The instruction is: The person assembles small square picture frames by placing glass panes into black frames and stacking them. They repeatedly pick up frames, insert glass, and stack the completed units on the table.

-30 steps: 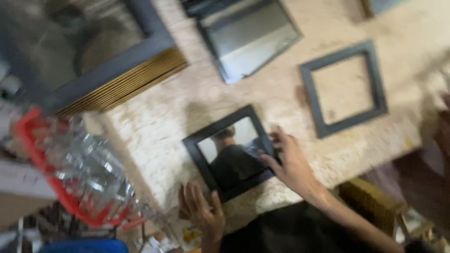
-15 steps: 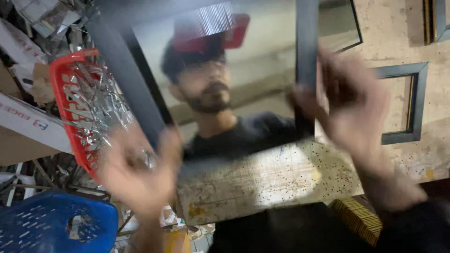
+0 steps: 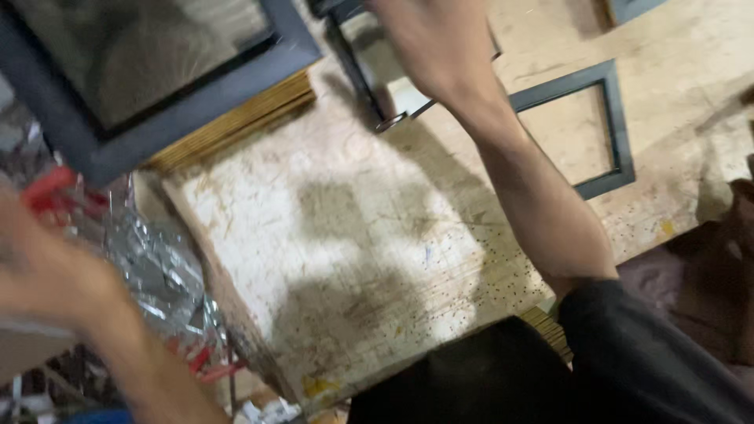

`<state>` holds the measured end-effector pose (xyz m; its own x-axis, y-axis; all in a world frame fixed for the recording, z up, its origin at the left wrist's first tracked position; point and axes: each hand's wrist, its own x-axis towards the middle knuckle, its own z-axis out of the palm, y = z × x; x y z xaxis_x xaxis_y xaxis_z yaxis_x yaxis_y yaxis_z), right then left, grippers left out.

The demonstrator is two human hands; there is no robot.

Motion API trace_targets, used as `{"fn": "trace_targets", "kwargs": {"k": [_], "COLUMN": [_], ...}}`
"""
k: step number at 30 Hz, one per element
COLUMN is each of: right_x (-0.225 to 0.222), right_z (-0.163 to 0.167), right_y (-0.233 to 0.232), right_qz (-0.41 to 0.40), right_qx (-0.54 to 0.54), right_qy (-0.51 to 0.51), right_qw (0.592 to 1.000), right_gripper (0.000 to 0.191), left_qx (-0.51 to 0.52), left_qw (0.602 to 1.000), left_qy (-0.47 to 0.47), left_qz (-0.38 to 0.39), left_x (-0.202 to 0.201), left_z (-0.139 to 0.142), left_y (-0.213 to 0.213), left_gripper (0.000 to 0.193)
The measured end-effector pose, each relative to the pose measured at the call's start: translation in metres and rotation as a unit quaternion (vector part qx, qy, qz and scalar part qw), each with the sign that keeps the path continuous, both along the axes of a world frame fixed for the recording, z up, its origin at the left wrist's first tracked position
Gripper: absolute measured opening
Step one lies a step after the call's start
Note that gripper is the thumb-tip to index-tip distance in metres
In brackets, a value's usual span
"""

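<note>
R hand (image 3: 440, 47) reaches over a glazed dark frame (image 3: 369, 71) lying flat on the worn workbench (image 3: 338, 259); grip can't be told. L hand (image 3: 47, 275), blurred, hangs off-bench, apparently empty.

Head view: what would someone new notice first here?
The right hand stretches over the worn wooden worktable to a dark-framed glass panel at the top edge. An empty dark rectangular frame lies flat to its right. At far left, the blurred left hand hangs above a red crate.
</note>
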<state>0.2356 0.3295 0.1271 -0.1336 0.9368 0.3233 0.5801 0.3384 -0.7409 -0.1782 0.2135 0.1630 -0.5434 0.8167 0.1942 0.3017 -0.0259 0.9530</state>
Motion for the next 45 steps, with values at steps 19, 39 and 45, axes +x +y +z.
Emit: {"fn": "trace_targets", "kwargs": {"k": [19, 39, 45], "right_x": [0.165, 0.125, 0.157], "right_z": [-0.055, -0.081, -0.089], "right_y": [-0.258, -0.030, -0.008], "right_qz": [-0.306, -0.144, -0.097], "right_qx": [-0.183, -0.127, -0.192], "right_qy": [-0.013, 0.062, 0.332], "right_qw": [0.934, 0.979, 0.918], "right_gripper": [0.039, 0.054, 0.014], "left_qx": [-0.147, -0.123, -0.158], "left_qw": [0.910, 0.949, 0.937], "left_qy": [0.205, 0.274, 0.300], "left_qz": [-0.329, -0.094, -0.084], "left_x": [0.326, 0.170, 0.169], "left_z": [-0.139, -0.159, -0.157], "left_y": [-0.153, -0.247, -0.248], "left_gripper": [0.071, 0.033, 0.031]}}
